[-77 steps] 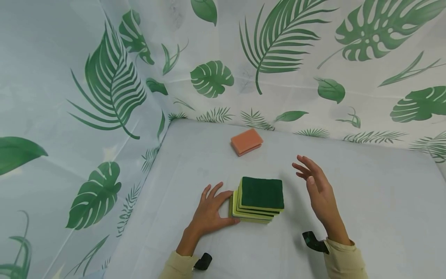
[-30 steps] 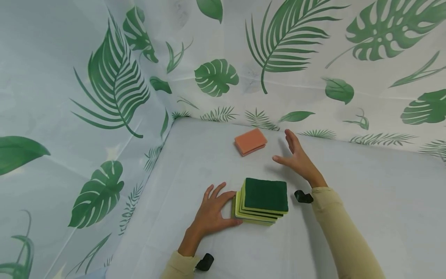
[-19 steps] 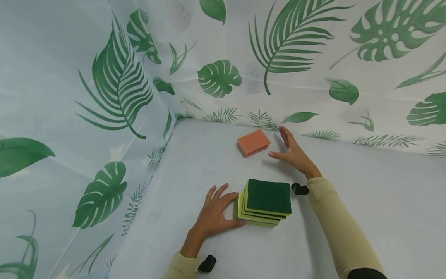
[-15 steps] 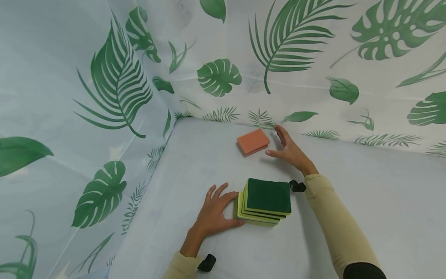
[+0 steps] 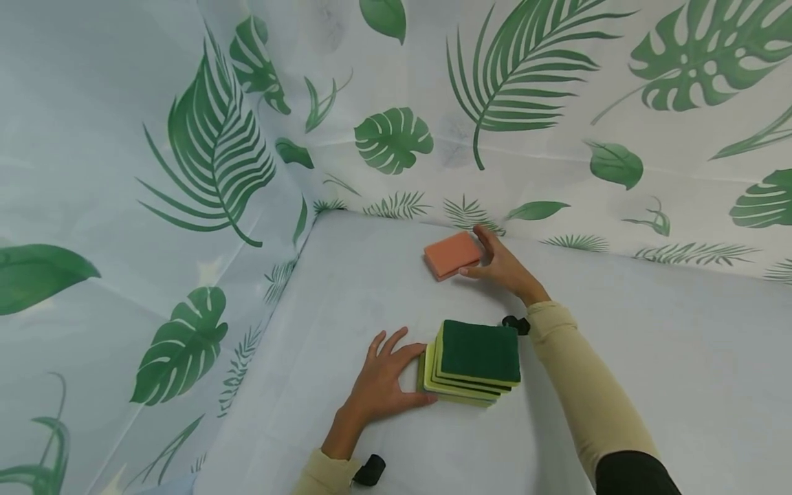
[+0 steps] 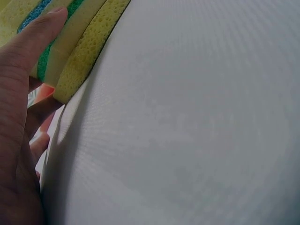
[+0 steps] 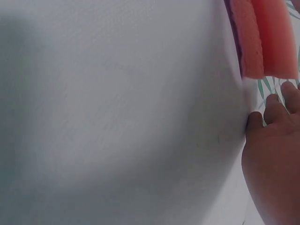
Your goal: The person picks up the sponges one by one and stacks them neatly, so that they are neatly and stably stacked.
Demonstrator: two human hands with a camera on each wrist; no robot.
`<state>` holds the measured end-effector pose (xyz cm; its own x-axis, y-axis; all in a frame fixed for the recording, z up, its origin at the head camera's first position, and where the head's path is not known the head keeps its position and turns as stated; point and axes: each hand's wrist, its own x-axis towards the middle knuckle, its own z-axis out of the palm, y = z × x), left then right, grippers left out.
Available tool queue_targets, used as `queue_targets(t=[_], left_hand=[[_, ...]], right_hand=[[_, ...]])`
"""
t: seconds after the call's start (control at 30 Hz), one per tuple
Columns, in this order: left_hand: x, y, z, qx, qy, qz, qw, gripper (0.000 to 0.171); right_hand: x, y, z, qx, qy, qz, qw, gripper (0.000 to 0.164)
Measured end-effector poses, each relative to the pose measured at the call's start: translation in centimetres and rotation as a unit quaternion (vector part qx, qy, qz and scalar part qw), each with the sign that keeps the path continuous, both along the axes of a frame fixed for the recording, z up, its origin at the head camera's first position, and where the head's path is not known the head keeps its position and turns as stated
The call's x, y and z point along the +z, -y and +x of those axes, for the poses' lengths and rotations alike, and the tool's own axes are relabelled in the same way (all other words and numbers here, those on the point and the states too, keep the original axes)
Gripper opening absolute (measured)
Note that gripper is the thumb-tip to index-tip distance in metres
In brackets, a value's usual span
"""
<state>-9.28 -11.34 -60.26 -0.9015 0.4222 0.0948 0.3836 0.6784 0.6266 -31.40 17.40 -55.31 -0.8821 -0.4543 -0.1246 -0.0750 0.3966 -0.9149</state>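
A stack of several sponges, yellow with a dark green scouring pad on top, stands on the table. My left hand holds the stack's left end low down, thumb along the front side and index finger at the back corner. The left wrist view shows that thumb across the yellow, green and blue layers. Farther back lie orange sponges, apparently two, one on the other. Around their right end my right hand is spread, thumb near the front edge. In the right wrist view a gap separates its visible fingers from the orange sponges.
A white cloth covers the table. Leaf-printed sheets form a back wall and a left wall close to the orange sponges. The right forearm passes just right of the sponge stack.
My right hand has moved from beside the stack, forward and left, to the right end of the orange sponges. The left hand stays at the stack; the head view has shifted slightly.
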Motion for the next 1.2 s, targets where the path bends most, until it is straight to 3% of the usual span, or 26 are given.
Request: queue_targets(t=[0.27,0.5,0.87,1.2], left_hand=[[-0.1,-0.2,0.1,0.004,0.005,-0.001,1.0,0.082],[0.0,-0.2,0.1,0.004,-0.002,0.001,1.0,0.082],[-0.2,-0.1,0.1,0.003,-0.024,0.006,0.9997,0.081],[-0.2,0.0,-0.1,0.001,-0.015,0.007,0.9999,0.081]], right_hand=[[-1.4,0.2,-0.7,0.003,-0.015,0.009,1.0,0.115],[-1.6,0.5,-0.8,-0.005,-0.017,0.046,0.999,0.109],[-1.9,0.9,-0.8,-0.014,-0.017,0.051,0.998,0.108],[-1.9,1.2,-0.5,-0.03,-0.021,0.055,0.998,0.099]])
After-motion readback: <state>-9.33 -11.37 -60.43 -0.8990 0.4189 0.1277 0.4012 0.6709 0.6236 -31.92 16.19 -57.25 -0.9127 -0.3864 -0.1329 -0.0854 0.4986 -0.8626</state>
